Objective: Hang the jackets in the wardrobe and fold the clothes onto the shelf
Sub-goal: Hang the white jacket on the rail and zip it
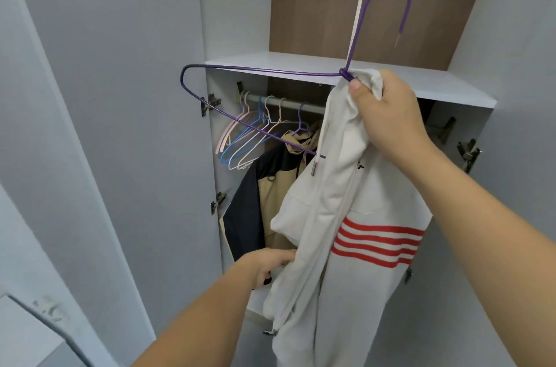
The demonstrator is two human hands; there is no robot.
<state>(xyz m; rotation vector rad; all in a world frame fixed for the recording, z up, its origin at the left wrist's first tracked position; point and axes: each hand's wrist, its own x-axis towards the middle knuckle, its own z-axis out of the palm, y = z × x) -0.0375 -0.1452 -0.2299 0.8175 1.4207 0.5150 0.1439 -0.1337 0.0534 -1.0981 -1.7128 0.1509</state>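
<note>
Two hands busy: right hand (388, 114) clamps purple wire hanger (240, 72) neck plus white red-striped zip jacket (346, 216) collar, frame centre; left hand (267, 264) grips hem, lower centre. Risk: hanger only half inside, jacket slides off.

right hand (388, 114) raised, fingers clenched; left hand (267, 266) low, fingers curled.

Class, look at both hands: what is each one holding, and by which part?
Right hand grips the white jacket at its collar, with the purple hanger neck. Left hand holds the jacket's lower front edge.
</note>
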